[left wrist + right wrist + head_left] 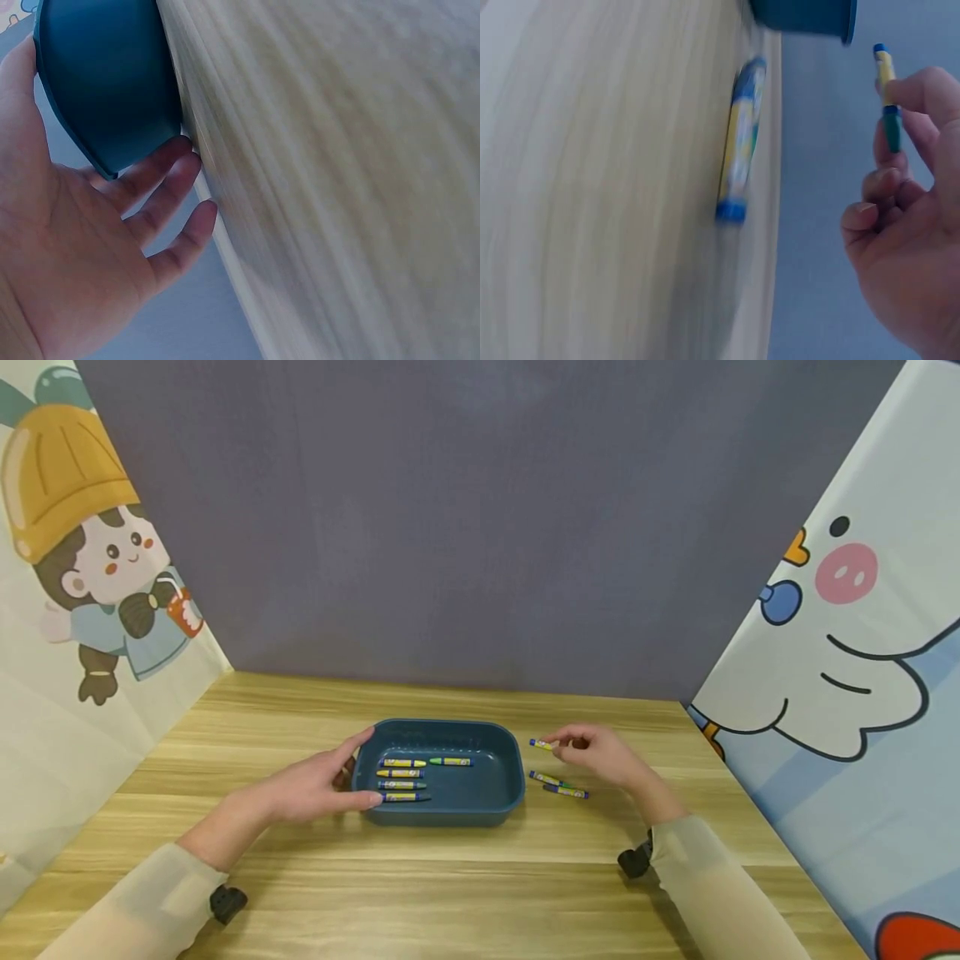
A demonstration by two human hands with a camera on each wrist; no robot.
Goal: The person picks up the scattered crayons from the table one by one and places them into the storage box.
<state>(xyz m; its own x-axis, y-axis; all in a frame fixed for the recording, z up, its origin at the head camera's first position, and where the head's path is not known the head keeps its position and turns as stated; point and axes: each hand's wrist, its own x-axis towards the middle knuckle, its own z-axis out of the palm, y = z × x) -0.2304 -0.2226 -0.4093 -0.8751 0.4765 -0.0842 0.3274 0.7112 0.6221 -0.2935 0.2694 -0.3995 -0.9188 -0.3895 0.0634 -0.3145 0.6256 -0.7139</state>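
Note:
A dark blue box (450, 817) stands on the table. My left hand (311, 783) grips its left end, the thumb over the near corner and the index finger at the far one. In the left wrist view, the other fingers spread beside the box's wall (112, 82). Several crayons in yellow wrappers lie inside; a light green crayon (452, 762) is right of a column that includes a dark crayon (405, 797). To the right of the box, my right hand (600, 756) pinches a green crayon (886, 71) between thumb and fingertips, raised above the table.
Two more crayons, one green-tipped (547, 778) and one dark (567, 792), lie together on the wooden table (450, 893) right of the box. A grey panel (465, 527) rises behind the table, with cartoon-printed sheets (892, 693) at both sides.

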